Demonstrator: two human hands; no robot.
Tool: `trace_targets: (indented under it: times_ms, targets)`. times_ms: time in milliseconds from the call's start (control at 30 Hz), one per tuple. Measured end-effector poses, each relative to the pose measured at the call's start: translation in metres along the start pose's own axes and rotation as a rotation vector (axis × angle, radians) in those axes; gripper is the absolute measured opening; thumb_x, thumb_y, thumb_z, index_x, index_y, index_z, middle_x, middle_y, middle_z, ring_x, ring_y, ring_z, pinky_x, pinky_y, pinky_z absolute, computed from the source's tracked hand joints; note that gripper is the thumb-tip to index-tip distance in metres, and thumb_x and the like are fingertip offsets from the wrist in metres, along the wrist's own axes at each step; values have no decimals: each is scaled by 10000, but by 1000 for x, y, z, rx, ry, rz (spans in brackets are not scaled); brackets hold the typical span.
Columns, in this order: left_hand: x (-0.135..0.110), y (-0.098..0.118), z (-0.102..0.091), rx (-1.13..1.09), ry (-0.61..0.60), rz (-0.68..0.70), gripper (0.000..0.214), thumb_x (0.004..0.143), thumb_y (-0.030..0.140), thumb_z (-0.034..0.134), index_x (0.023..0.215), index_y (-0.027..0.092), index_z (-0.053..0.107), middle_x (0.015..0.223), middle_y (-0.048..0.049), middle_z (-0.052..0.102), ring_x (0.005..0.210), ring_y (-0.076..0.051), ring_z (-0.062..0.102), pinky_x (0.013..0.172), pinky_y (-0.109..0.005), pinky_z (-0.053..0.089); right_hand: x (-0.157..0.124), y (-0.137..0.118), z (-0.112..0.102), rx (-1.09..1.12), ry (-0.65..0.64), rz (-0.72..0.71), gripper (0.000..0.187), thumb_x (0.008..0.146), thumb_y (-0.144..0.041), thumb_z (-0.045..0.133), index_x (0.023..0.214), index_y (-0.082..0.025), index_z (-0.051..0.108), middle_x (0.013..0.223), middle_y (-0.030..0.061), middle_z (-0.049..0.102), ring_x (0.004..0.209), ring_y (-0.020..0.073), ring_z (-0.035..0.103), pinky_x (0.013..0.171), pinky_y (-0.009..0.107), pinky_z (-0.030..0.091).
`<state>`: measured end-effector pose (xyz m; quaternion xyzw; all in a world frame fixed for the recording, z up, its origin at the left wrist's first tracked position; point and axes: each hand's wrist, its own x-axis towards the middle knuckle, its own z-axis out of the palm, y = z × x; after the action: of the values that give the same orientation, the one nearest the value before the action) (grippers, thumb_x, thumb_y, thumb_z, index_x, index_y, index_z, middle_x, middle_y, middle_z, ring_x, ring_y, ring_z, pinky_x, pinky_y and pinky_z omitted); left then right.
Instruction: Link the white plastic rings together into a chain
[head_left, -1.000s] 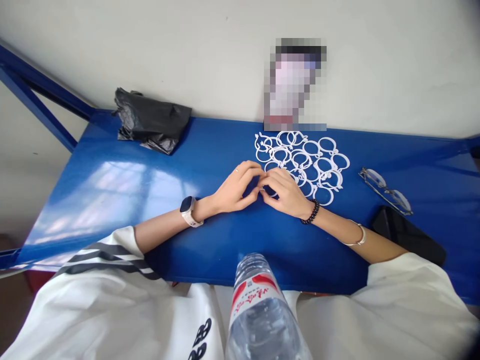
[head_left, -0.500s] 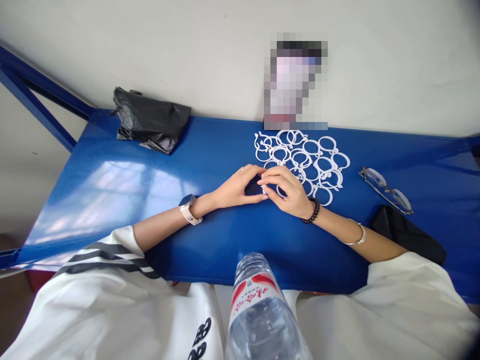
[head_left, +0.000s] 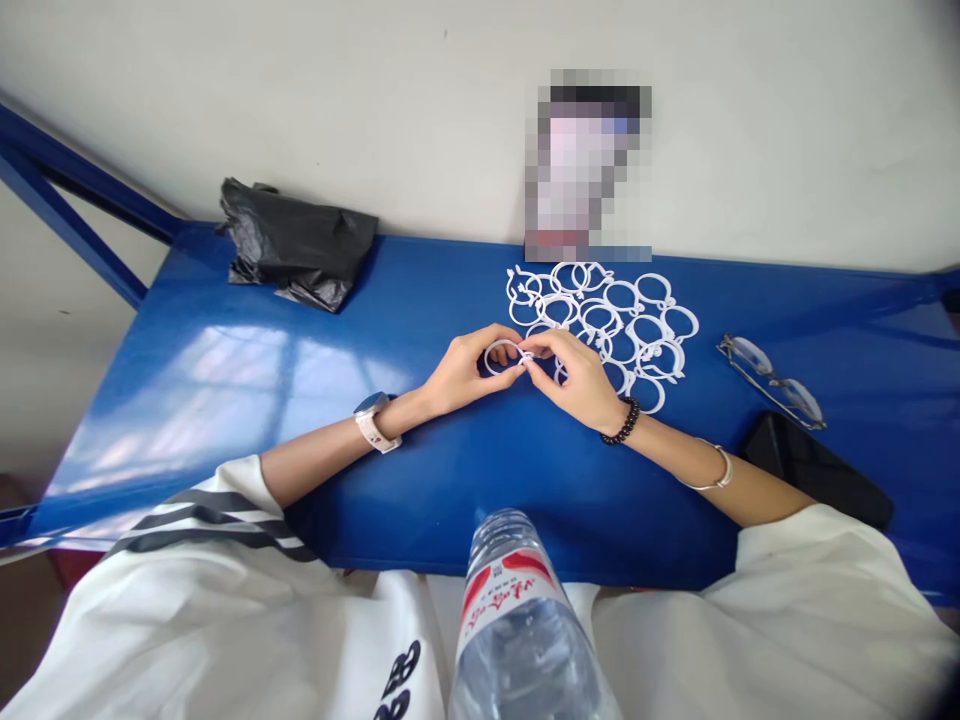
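Both my hands meet over the middle of the blue table (head_left: 225,380). My left hand (head_left: 461,378) and my right hand (head_left: 581,385) pinch a single white plastic ring (head_left: 501,355) between their fingertips, held just above the surface. Right behind my right hand lies a flat cluster of several white plastic rings (head_left: 622,315), some hidden under my fingers. A watch sits on my left wrist, a bead bracelet and a thin bangle on my right.
A crumpled black plastic bag (head_left: 296,245) lies at the back left against the wall. Eyeglasses (head_left: 772,385) and a black case (head_left: 814,465) rest at the right. A clear water bottle (head_left: 517,620) stands in my lap at the table's front edge.
My fingers were closed together low on the table; now they have lifted slightly and a white ring shows between both hands.
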<state>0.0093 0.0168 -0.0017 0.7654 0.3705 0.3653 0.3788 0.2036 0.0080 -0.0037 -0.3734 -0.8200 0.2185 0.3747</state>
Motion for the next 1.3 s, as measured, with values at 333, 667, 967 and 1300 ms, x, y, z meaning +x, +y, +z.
trace_targets:
  times_ms: [333, 667, 967, 1300]
  targets:
    - [1, 2, 0, 35, -33, -10, 240, 855, 372, 626, 956, 156, 594, 846, -12, 658, 695, -95, 601, 657, -191, 493, 0, 2, 0, 20, -51, 60, 63, 930, -249, 516, 960, -218, 561, 899, 36, 662, 835, 181, 638, 771, 322, 528]
    - [0, -1, 2, 73, -74, 14, 287, 838, 342, 650, 1044, 168, 552, 931, -31, 664, 728, -110, 622, 675, -211, 507, 0, 1, 0, 4, -37, 50, 70, 937, -249, 517, 956, -215, 575, 856, 29, 669, 793, 173, 639, 741, 312, 519]
    - [1, 0, 2, 62, -84, 3, 262, 850, 326, 629, 1038, 166, 543, 905, -20, 654, 700, -99, 610, 657, -202, 497, 2, 2, 0, -4, -46, 36, 67, 929, -237, 528, 960, -207, 579, 867, 32, 672, 799, 172, 642, 742, 311, 525]
    - [1, 0, 2, 64, -90, -2, 258, 848, 315, 624, 1041, 169, 538, 860, -7, 653, 686, -97, 604, 645, -198, 493, 1, 4, 1, -5, -56, 46, 76, 927, -247, 529, 967, -210, 582, 869, 35, 673, 801, 177, 646, 743, 318, 528]
